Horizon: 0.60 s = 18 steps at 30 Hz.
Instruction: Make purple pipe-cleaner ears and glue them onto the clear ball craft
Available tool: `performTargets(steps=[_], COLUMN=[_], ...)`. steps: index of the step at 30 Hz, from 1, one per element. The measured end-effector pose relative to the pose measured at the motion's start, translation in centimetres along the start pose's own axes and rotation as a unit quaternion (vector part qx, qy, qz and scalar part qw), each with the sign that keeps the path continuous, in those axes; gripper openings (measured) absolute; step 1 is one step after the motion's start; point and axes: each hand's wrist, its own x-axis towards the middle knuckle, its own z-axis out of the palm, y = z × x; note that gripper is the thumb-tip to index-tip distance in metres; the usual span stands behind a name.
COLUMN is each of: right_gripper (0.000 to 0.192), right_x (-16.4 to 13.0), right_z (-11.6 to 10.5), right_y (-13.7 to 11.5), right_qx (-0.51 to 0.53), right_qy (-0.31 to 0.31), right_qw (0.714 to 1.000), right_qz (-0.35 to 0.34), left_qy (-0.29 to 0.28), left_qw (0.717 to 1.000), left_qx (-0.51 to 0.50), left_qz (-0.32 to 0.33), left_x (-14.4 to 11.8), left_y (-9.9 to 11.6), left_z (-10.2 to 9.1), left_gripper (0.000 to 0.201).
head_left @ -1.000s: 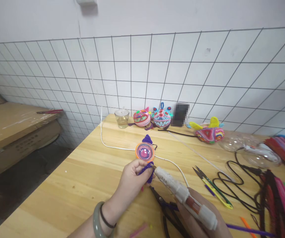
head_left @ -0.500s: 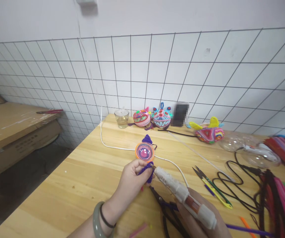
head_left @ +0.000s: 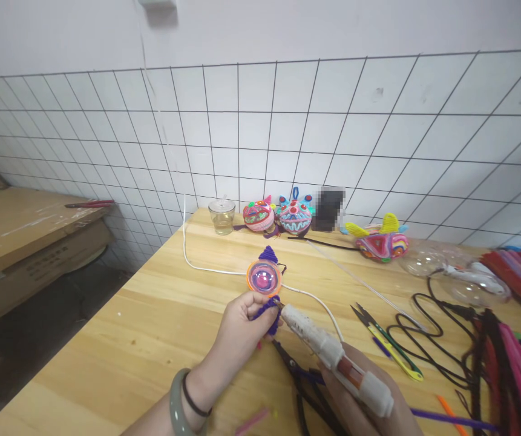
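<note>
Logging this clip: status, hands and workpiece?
Left hand pinching purple pipe-cleaner piece. Right hand gripping glue gun, nozzle at piece. Scissors lie clear.

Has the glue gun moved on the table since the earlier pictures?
No. The glue gun keeps its tip at the purple piece below the round ornament; only the camera shifted slightly.

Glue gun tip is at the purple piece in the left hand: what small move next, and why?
Probably squeeze a small dab: the glue gun in the right hand has its nozzle against the purple piece pinched by the left hand, just below the orange disc.
</note>
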Motion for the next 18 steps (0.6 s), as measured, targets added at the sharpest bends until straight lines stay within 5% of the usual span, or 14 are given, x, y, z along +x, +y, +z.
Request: performTargets(steps=[18], right_gripper=[0.027], right_x=[-0.17], right_z=[-0.09], right_y=[0.41], right_qx=[-0.012], right_qy=[-0.007], right_qw=[1.0], right_qz=[-0.002], left_qy=[-0.004], left_qw=[1.0], left_qx=[0.007], left_qz=[0.004], left_x=[0.02], left_y=[-0.08], left_z=[-0.16], left_gripper=[0.029])
